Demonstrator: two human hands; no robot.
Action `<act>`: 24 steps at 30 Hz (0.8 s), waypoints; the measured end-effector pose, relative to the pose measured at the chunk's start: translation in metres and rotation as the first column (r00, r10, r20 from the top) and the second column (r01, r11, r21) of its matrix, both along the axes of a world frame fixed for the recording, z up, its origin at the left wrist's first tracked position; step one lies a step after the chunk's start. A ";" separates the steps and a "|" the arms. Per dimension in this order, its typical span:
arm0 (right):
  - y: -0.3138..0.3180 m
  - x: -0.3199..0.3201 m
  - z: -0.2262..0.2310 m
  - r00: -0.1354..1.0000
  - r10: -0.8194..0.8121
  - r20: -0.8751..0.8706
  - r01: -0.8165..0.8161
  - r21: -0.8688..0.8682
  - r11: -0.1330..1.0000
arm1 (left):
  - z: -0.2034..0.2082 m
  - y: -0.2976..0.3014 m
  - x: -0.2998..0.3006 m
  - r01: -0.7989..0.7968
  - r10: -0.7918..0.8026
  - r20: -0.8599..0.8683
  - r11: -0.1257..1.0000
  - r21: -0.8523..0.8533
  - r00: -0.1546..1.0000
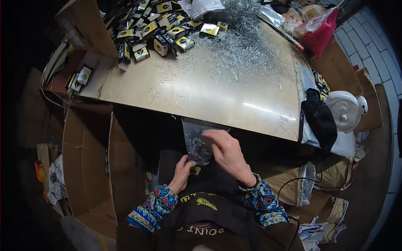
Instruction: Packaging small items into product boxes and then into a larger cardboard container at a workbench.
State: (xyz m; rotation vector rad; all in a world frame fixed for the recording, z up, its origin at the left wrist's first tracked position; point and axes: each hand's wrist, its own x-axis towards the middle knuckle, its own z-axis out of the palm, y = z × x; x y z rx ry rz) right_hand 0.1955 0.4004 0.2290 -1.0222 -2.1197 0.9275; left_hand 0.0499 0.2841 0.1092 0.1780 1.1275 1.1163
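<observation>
1. A clear plastic bag (192,133) is at the centre of the frame, just below the near edge of the bench (209,94). It is thin and see-through, wide at the top and narrower toward the bottom, with small pale specks on its upper part. Shiny, thin pieces show through its lower part; their exact shape is hard to tell.
2. The left hand (181,175), lower centre, has its thumb and fingers clamped on the bag's lower end.
3. The right hand (231,157), right of centre, is bent over the bag's right side with its fingers curled. I cannot tell whether they pinch the plastic.
4. A small yellow-and-black item (195,170) shows just below the bag, partly covered; its kind is unclear.
5. Black, yellow and white printed cartons (184,43) lie heaped at the upper left and top centre of the frame. Many bear a round dark emblem on a yellow panel.
6. Beside them, at top centre, spreads a pile of thin silvery metal pieces (247,46).
7. The dark garment (188,240) at the bottom carries yellow print above pale lettering.
</observation>
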 end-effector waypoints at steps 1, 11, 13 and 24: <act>0.001 0.005 -0.005 0.998 0.014 0.059 -0.015 0.021 1.000 | -0.002 0.000 0.001 0.050 -0.049 -0.016 0.997 0.056 0.999; -0.044 0.006 -0.074 0.847 0.237 0.476 -0.343 0.150 0.927 | -0.014 -0.012 0.018 0.376 -0.052 -0.888 0.916 0.140 0.457; -0.042 0.001 -0.063 0.951 0.109 0.289 -0.186 0.253 0.950 | -0.013 -0.013 0.018 0.373 -0.078 -0.896 0.922 0.101 0.437; -0.037 0.012 -0.050 0.988 0.153 0.031 -0.142 -0.219 0.965 | -0.002 -0.033 -0.018 0.535 -0.047 -0.936 0.830 0.157 0.348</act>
